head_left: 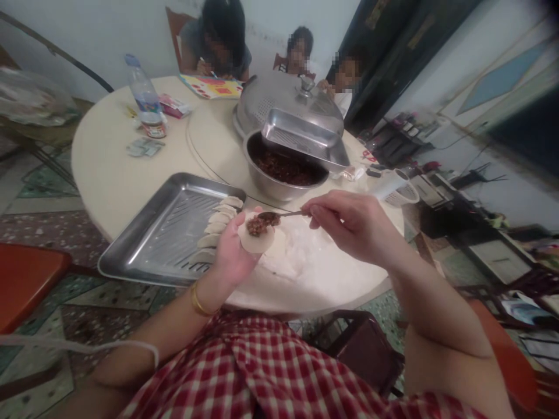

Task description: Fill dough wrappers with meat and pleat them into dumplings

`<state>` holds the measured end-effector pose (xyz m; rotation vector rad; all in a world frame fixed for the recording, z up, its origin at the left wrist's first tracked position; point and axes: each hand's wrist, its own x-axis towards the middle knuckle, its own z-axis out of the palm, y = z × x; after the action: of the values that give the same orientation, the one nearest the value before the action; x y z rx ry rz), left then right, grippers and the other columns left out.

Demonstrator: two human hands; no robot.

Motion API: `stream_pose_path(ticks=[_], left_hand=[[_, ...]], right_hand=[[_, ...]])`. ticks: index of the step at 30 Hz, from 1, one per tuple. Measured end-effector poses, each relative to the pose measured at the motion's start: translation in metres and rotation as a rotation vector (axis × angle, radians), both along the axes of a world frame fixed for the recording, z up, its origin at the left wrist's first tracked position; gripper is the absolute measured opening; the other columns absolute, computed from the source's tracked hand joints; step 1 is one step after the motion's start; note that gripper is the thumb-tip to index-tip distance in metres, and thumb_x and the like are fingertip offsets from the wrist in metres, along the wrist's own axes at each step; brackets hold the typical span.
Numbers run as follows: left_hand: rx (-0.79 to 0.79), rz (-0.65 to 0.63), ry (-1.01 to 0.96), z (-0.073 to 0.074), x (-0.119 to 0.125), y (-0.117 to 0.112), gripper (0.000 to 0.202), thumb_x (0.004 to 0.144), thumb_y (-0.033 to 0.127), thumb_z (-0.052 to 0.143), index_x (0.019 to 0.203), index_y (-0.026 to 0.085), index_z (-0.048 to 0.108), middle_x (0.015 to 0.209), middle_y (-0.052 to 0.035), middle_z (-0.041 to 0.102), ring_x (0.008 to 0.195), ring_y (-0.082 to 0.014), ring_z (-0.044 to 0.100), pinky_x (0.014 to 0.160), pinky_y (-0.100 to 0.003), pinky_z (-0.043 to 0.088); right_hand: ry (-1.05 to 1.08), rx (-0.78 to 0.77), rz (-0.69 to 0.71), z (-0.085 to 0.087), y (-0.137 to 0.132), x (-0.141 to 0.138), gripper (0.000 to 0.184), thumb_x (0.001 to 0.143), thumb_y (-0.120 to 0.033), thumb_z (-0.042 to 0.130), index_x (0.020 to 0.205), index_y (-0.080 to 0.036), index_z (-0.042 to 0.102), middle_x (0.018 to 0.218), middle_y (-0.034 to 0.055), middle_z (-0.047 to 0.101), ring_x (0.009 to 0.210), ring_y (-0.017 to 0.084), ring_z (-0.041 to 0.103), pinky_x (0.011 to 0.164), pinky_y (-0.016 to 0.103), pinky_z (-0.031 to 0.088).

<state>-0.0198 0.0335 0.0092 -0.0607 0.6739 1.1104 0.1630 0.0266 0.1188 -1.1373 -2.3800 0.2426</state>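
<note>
We spoon dark filling onto a wrapper at the round cream table [109,174].

Our left hand [229,253] cups a round white dough wrapper [257,237]; our right hand [349,224] pinches a small metal spoon [279,216] over it, between the steel tray of folded dumplings [157,233] and the steel bowl of minced filling [283,171].

Bare tabletop [109,174] left of tray [144,244]; bowl [271,186] and lid [279,105] crowding beyond.
</note>
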Motion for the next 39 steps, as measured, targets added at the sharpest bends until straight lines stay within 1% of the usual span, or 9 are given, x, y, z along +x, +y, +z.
stream_pose_path(ticks=[3,6,10,14,21,25,30,35,39], left_hand=[[0.042,0.009,0.027,-0.001,0.003,-0.003,0.032,0.091,0.013,0.043,0.118,0.011,0.060,0.085,-0.0076,0.072,0.074,-0.0159,0.070,0.071,-0.024,0.057],[0.048,0.016,0.016,-0.003,0.004,-0.005,0.035,0.088,0.004,0.042,0.117,0.008,0.060,0.089,-0.0076,0.072,0.079,-0.0142,0.070,0.075,-0.021,0.056],[0.039,0.004,0.014,-0.005,0.003,-0.006,0.036,0.084,0.002,0.042,0.115,0.008,0.060,0.088,-0.0077,0.072,0.084,-0.0149,0.071,0.080,-0.022,0.056],[0.075,-0.002,0.002,-0.009,0.000,-0.005,0.041,0.080,0.003,0.047,0.119,0.011,0.059,0.092,-0.0077,0.074,0.088,-0.0164,0.071,0.085,-0.025,0.055],[0.016,-0.072,0.076,-0.010,0.004,-0.004,0.026,0.084,0.005,0.046,0.100,0.010,0.065,0.076,-0.0059,0.073,0.081,-0.0174,0.071,0.091,-0.029,0.053],[0.029,-0.086,0.070,-0.007,0.002,-0.006,0.029,0.084,0.007,0.043,0.104,0.007,0.065,0.082,-0.0102,0.075,0.086,-0.0191,0.071,0.089,-0.030,0.054],[0.048,-0.057,0.056,-0.003,-0.003,-0.007,0.034,0.084,0.011,0.041,0.108,0.000,0.062,0.085,-0.0142,0.074,0.084,-0.0207,0.071,0.084,-0.030,0.056],[0.103,-0.053,0.000,-0.008,-0.003,-0.008,0.038,0.083,0.007,0.043,0.115,0.010,0.063,0.088,-0.0083,0.074,0.085,-0.0181,0.071,0.084,-0.028,0.054],[0.181,-0.059,0.040,-0.013,-0.002,-0.011,0.045,0.077,0.000,0.051,0.116,0.016,0.066,0.091,-0.0040,0.075,0.079,-0.0155,0.070,0.076,-0.023,0.054]], right_hand=[[0.023,-0.041,-0.017,0.001,-0.001,-0.001,0.026,0.094,-0.023,0.046,0.081,-0.016,0.068,0.067,0.0014,0.068,0.062,0.010,0.060,0.060,0.023,0.043],[0.125,-0.125,-0.098,-0.001,0.002,0.000,0.025,0.094,-0.027,0.047,0.085,-0.016,0.069,0.065,-0.0001,0.068,0.058,0.009,0.059,0.057,0.022,0.042],[0.327,-0.243,-0.219,-0.009,0.012,0.008,0.027,0.093,-0.033,0.049,0.087,-0.015,0.069,0.060,-0.0006,0.066,0.048,0.007,0.052,0.049,0.021,0.038],[0.493,-0.273,-0.265,-0.015,0.017,0.016,0.026,0.091,-0.034,0.052,0.085,-0.015,0.069,0.058,-0.0002,0.065,0.048,0.007,0.050,0.047,0.021,0.037],[0.375,-0.337,-0.237,-0.023,0.005,0.015,0.030,0.092,-0.040,0.052,0.091,-0.016,0.071,0.064,0.0009,0.068,0.052,0.008,0.056,0.050,0.022,0.042],[0.366,-0.301,-0.251,-0.025,0.004,0.018,0.032,0.093,-0.042,0.051,0.093,-0.017,0.071,0.065,0.0008,0.068,0.054,0.009,0.058,0.051,0.022,0.043],[0.400,-0.294,-0.268,-0.020,0.002,0.019,0.031,0.092,-0.043,0.051,0.093,-0.018,0.071,0.064,0.0011,0.068,0.053,0.010,0.058,0.049,0.022,0.041],[0.396,-0.296,-0.302,-0.018,0.001,0.016,0.029,0.092,-0.040,0.052,0.088,-0.017,0.070,0.061,0.0003,0.067,0.046,0.007,0.050,0.046,0.022,0.038],[0.453,-0.374,-0.346,-0.016,0.002,0.012,0.025,0.089,-0.035,0.053,0.086,-0.016,0.068,0.055,-0.0007,0.064,0.040,0.005,0.042,0.041,0.022,0.032]])
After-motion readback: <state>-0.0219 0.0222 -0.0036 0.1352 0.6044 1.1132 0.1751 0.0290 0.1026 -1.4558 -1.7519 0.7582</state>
